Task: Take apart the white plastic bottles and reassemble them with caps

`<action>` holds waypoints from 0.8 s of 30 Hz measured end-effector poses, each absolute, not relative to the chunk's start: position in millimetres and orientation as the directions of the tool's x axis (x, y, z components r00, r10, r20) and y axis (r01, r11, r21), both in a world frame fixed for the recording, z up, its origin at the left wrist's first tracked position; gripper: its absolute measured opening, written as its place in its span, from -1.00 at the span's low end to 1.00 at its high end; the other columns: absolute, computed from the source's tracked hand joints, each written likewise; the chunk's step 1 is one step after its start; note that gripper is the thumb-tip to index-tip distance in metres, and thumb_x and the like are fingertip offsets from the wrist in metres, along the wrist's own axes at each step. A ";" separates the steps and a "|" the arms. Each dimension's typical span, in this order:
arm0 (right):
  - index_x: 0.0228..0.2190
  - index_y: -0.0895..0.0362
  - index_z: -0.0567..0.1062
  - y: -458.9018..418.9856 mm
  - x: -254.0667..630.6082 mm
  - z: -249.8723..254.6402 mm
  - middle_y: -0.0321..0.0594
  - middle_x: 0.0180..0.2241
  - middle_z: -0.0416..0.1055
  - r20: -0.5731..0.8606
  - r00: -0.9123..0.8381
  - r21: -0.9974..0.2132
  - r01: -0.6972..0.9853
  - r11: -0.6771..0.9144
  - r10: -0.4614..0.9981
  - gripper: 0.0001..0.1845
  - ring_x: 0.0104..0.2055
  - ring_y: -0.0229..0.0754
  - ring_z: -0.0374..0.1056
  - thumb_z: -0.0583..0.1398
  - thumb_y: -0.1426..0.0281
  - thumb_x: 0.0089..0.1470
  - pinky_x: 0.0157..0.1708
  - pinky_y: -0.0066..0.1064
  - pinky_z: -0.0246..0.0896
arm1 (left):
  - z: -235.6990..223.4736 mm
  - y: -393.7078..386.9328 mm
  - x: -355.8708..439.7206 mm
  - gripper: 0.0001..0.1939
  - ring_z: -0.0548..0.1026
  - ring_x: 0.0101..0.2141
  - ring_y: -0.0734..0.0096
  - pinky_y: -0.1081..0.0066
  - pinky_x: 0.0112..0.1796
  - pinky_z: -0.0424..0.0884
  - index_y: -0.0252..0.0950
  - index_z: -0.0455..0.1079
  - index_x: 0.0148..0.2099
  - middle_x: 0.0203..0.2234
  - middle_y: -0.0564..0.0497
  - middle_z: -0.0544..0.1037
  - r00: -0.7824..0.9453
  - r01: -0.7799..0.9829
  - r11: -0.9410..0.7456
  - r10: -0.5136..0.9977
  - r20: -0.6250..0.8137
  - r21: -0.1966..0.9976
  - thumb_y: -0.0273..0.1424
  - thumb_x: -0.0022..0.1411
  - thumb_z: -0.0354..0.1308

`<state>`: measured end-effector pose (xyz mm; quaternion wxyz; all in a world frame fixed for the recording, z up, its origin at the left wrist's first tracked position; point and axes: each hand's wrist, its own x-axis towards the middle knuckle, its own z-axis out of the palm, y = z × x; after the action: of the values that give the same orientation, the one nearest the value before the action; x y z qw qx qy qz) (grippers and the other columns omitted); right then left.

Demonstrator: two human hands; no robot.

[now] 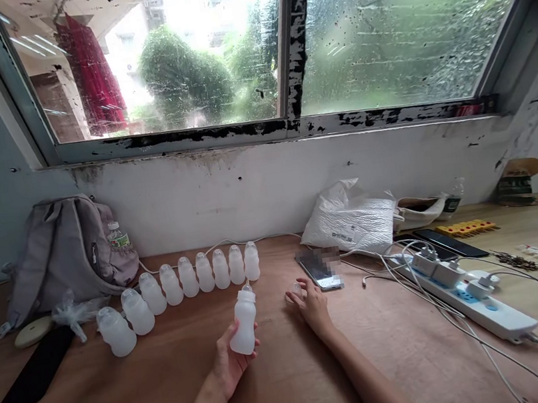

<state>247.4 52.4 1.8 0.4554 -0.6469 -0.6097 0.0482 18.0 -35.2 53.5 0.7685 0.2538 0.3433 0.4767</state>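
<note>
My left hand (236, 361) is wrapped around a frosted white baby bottle (243, 323), tilted slightly, its teat (247, 286) showing uncovered at the top. To the right, my right hand (309, 303) is low over the table with curled fingers. A small clear bottle cap (296, 287) shows at its fingertips. Behind my left hand, several more baby bottles (188, 277) stand in a curved row, with clear covers over their tops. A phone (320, 269) lies just beyond my right hand.
On the left are a grey backpack (69, 251), a plastic bag (76, 314) and a black flat case (36, 371). A white power strip (470, 299) with trailing cables lies right, near a silvery parcel (350, 220) and yellow parts (468, 228). Behind runs a windowed wall.
</note>
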 end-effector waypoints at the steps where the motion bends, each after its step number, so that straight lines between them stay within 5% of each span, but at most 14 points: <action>1: -0.22 0.16 0.31 52.8 247.1 1.6 -0.06 -0.30 0.41 0.484 0.252 -0.647 0.748 0.149 0.838 -0.53 -0.18 0.02 0.26 0.09 0.09 -0.10 -0.20 -0.12 0.09 | 54.2 -35.4 17.4 -0.61 0.42 -0.47 0.51 0.50 -0.49 0.33 -0.37 0.29 -0.13 -0.23 -0.09 0.42 0.300 -0.544 0.392 0.917 -0.264 0.742 -0.20 0.05 0.07; 7: -0.17 0.17 0.29 35.4 232.3 25.5 0.01 -0.13 0.31 0.586 0.245 -0.721 0.593 0.359 0.772 -0.53 -0.04 -0.01 0.18 0.08 0.11 -0.05 -0.06 -0.11 0.03 | 55.5 -37.0 18.0 -0.57 0.40 -0.32 0.35 0.46 -0.37 0.31 -0.34 0.30 -0.10 -0.30 -0.05 0.45 0.096 -0.167 -0.003 0.995 0.019 0.986 -0.22 0.00 0.12; 10: -0.12 0.09 0.25 12.0 205.7 41.8 -0.08 -0.07 0.30 0.406 0.100 -0.898 0.226 0.376 0.909 -0.56 -0.03 -0.07 0.21 0.09 0.15 -0.03 -0.10 -0.19 0.13 | 51.6 -39.2 21.9 -0.57 0.40 -0.28 0.25 0.39 -0.29 0.31 -0.34 0.32 -0.11 -0.28 -0.08 0.45 0.056 0.149 -0.217 0.976 0.211 0.965 -0.26 -0.05 0.15; 14: -0.16 0.11 0.31 -13.2 168.6 49.5 -0.09 -0.19 0.41 0.131 -0.146 -0.969 -0.226 0.096 0.981 -0.56 -0.14 -0.07 0.32 0.11 0.13 -0.04 -0.24 -0.27 0.23 | 49.2 -47.4 27.6 -0.55 0.39 -0.22 0.21 0.34 -0.20 0.29 -0.26 0.28 -0.04 -0.22 -0.08 0.44 0.166 0.368 -0.411 0.911 0.377 0.834 -0.32 -0.04 0.12; 20: -0.57 0.16 0.36 -18.4 156.1 46.1 -0.15 -0.44 0.47 -0.091 -0.078 -0.919 -0.376 -0.114 0.993 -0.70 -0.37 -0.13 0.37 0.20 0.16 -0.15 -0.40 -0.37 0.24 | 55.4 -51.1 28.4 -0.70 0.36 -0.52 0.41 0.49 -0.49 0.24 -0.31 0.37 -0.24 -0.52 0.03 0.45 0.251 0.305 -0.273 0.947 0.199 0.912 -0.25 -0.01 0.10; 24: -0.53 0.16 0.37 -20.9 160.5 55.2 -0.10 -0.35 0.46 -0.058 -0.155 -0.927 -0.357 -0.111 0.986 -0.69 -0.35 -0.09 0.37 0.14 0.14 -0.11 -0.50 -0.38 0.24 | 50.8 -49.4 32.0 -0.64 0.32 -0.59 0.49 0.52 -0.60 0.15 -0.39 0.37 -0.36 -0.57 0.01 0.41 0.304 -0.037 0.023 0.953 -0.011 0.999 -0.15 -0.02 0.05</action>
<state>160.5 -20.9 55.2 0.5253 -0.3828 -0.4107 0.6394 32.0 -49.4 50.8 0.5850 0.5565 0.4115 0.4227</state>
